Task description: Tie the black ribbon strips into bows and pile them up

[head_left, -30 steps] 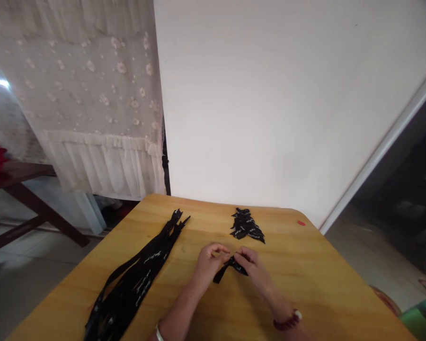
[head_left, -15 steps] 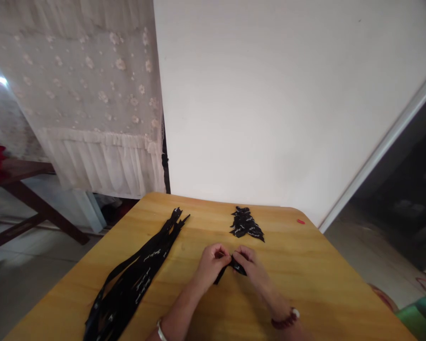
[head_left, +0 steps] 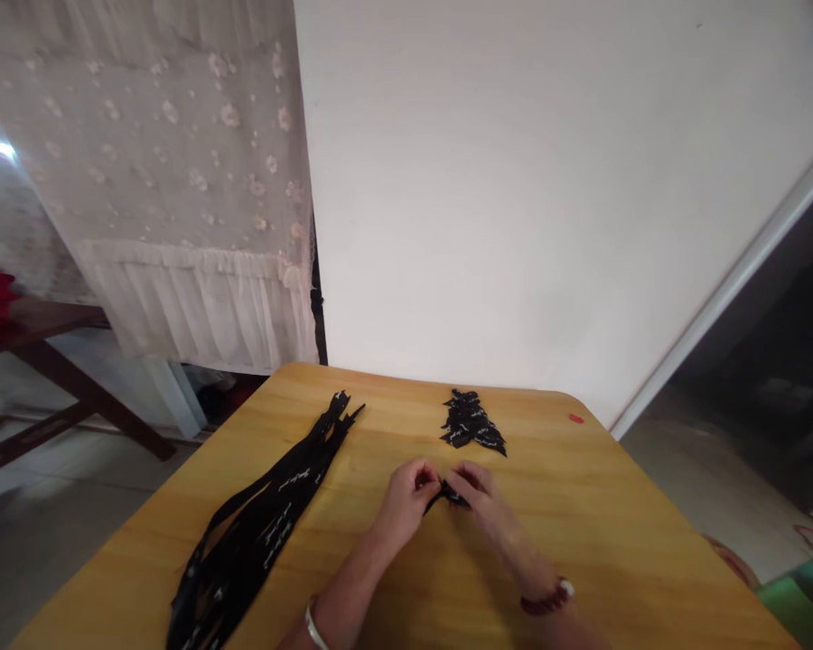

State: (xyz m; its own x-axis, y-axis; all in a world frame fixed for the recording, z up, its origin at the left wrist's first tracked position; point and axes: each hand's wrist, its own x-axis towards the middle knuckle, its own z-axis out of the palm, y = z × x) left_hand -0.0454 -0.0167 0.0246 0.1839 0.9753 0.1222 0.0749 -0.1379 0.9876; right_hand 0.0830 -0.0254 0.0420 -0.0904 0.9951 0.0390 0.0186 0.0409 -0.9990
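Note:
Over the middle of the wooden table (head_left: 569, 542), both hands pinch one short black ribbon (head_left: 455, 495) with white marks on it. My left hand (head_left: 410, 492) is closed on its left end, thumb against fingers. My right hand (head_left: 478, 487) grips the folded right part, with some of the ribbon hidden under the fingers. Just beyond the hands lies a small stack of black ribbon pieces (head_left: 472, 422) with pointed ends and white lettering. To the left stretches a bundle of long black ribbons (head_left: 264, 524), also printed in white.
A small red object (head_left: 575, 418) lies near the table's far right corner. The far edge meets a white panel (head_left: 515, 199), with a lace curtain (head_left: 196, 181) hanging left of it. A dark wooden stool or bench (head_left: 74, 379) stands at the left; something green (head_left: 803, 600) is at lower right.
The ribbon's loose left tail, which hung below my left hand, now shows shorter and drawn up between the hands. Both hands remain close together in nearly the same place.

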